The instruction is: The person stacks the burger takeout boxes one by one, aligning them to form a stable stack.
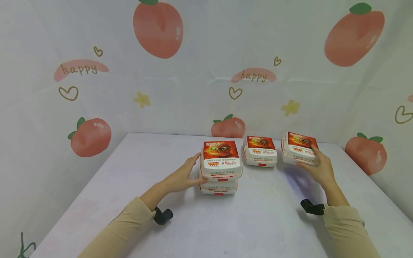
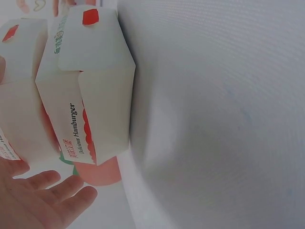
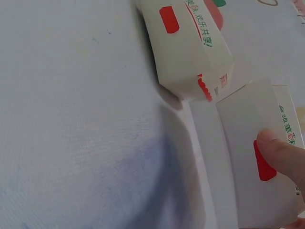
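Two white burger boxes with red burger-picture lids are stacked near the middle of the table. My left hand [image 1: 183, 176] holds the upper burger box [image 1: 222, 166] at its left side, thumb at the front corner, other fingers spread beside it in the left wrist view. The lower burger box [image 2: 90, 90] sits on the table beneath it. At the right, my right hand [image 1: 321, 167] grips another burger box [image 1: 297, 148] above the table, its thumb [image 3: 281, 155] pressing by the red front tab. Between them stands a further burger box [image 1: 260, 152] on the table.
A white cloth-covered table [image 1: 251, 222] lies under everything. Behind it hangs a white backdrop [image 1: 193, 96] printed with red fruit, hearts and "happy". Black wrist mounts [image 1: 162, 216] stick out below both hands near the beige sleeves.
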Available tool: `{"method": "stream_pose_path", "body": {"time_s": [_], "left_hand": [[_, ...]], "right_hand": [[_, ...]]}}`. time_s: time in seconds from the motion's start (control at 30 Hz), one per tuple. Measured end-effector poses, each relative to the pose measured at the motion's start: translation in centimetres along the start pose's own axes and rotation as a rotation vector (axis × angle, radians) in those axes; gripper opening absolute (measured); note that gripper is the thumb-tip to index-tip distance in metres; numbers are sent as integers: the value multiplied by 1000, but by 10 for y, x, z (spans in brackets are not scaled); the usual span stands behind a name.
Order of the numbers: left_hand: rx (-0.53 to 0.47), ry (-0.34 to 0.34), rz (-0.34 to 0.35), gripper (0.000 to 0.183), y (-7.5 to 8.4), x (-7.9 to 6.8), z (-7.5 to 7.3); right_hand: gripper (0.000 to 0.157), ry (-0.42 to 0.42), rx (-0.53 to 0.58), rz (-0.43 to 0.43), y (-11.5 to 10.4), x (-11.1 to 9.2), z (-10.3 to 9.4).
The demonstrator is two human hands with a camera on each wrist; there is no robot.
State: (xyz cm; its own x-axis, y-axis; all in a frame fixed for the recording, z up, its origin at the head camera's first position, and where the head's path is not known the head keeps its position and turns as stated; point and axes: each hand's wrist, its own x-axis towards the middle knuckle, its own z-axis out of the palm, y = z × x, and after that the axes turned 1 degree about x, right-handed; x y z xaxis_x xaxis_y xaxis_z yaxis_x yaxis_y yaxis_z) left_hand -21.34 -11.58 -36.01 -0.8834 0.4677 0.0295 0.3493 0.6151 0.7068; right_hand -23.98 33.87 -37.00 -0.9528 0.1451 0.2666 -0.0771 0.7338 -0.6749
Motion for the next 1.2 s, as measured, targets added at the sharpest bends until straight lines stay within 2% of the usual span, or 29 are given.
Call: {"method": "stream_pose_path", "body": {"time_s": [0.5,0.7,1.2], "left_hand": [[6,17,23,96,1,0,-1],[5,17,27,96,1,-1,-1],[28,9,-1,96,2,0,-1]], "right_hand": [[90,-12,40,-18,-22,-4,-6],[89,-16,18,-43,-31,-5,-8],[87,-15,5,-102,-47,-10,-9]]}}
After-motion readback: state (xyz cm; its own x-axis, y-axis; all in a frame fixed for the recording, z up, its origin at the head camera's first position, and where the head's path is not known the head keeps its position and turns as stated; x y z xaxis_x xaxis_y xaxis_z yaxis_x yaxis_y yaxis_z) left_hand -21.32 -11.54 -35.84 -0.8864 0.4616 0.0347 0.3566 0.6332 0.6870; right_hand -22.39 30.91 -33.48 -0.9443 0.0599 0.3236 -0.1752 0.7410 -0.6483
